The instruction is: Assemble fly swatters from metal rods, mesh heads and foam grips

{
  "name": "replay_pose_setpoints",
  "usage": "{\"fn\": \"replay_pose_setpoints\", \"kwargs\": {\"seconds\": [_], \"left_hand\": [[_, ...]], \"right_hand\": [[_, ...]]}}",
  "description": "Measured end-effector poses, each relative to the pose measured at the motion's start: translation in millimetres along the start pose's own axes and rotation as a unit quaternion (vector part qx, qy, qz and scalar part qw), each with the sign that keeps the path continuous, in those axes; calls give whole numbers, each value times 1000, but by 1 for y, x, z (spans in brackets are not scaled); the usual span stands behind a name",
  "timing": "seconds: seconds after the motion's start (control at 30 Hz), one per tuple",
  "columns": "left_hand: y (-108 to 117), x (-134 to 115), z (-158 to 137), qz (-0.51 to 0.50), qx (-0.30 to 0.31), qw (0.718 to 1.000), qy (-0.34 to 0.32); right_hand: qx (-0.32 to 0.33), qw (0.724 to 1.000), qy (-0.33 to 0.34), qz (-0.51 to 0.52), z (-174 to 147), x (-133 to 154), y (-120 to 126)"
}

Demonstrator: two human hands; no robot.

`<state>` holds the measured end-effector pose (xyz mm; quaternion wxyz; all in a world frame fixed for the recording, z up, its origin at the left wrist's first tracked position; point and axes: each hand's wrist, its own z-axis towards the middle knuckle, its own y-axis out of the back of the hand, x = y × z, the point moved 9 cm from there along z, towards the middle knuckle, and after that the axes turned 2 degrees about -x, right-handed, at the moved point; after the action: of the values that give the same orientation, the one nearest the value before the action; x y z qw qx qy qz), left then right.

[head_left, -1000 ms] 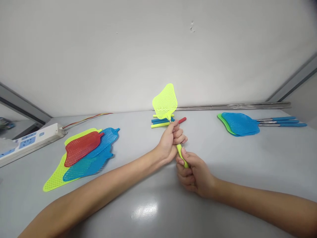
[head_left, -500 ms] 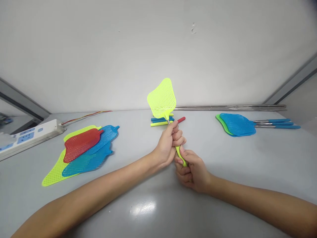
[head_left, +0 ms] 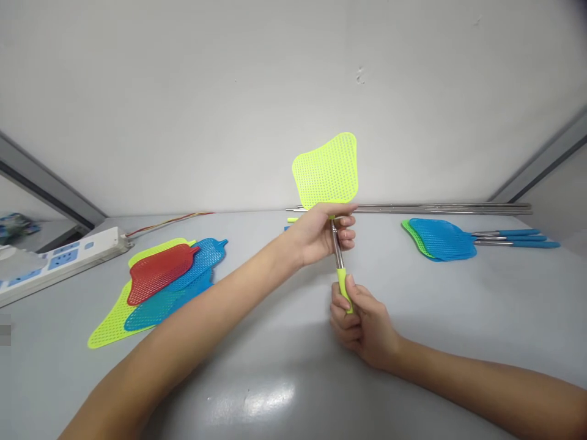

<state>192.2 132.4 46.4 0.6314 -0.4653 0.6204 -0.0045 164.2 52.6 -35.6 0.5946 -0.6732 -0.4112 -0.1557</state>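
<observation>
A yellow-green fly swatter (head_left: 326,171) stands upright between my hands, its perforated head at the top. My left hand (head_left: 318,232) is at the base of the head, with the thumb laid across the neck and the fingers curled beside the metal rod. Lower down, my right hand (head_left: 364,321) grips the yellow-green handle, thumb along its side. A stretch of bare steel rod shows between the two hands. Behind my left hand lie loose handle grips (head_left: 292,220), mostly hidden.
On the left, loose swatter heads overlap: a red one (head_left: 160,272), blue ones (head_left: 202,260) and yellow-green ones (head_left: 107,327). A white power strip (head_left: 76,260) lies beyond them. Blue-handled swatters (head_left: 444,239) are stacked at right. Metal rods (head_left: 440,209) lie along the wall.
My left hand has moved up from the handle to the neck, and its fingers have loosened somewhat. More rod now shows above the handle. My right hand keeps its grip.
</observation>
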Motion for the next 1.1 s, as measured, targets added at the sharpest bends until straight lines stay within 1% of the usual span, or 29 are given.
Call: {"fn": "replay_pose_setpoints", "kwargs": {"seconds": [0.07,0.13,0.23,0.33,0.43,0.67,0.8,0.9,1.1], "left_hand": [[-5,-8,0,11,-1,1000,-18],[-12,-11,-2,11,8,999,-30],[-22,-9,-3,-23,45,998,-46],[-22,-6,1,-47,58,995,-70],[-13,-2,9,-51,37,993,-101],[10,10,17,-85,-26,990,-111],[14,12,16,-93,-49,989,-106],[17,14,16,-105,-68,987,-102],[21,18,17,-111,-77,984,-116]], "right_hand": [[4,1000,9,-1,0,1,0],[6,1000,17,4,0,2,1],[8,1000,20,13,0,2,2],[9,1000,18,20,-1,1,3],[6,999,8,31,-1,0,4],[-29,999,-28,27,0,-6,10],[-45,998,-29,22,-1,-5,13],[-55,997,-42,23,-1,-6,14],[-42,996,-60,54,1,-7,13]]}}
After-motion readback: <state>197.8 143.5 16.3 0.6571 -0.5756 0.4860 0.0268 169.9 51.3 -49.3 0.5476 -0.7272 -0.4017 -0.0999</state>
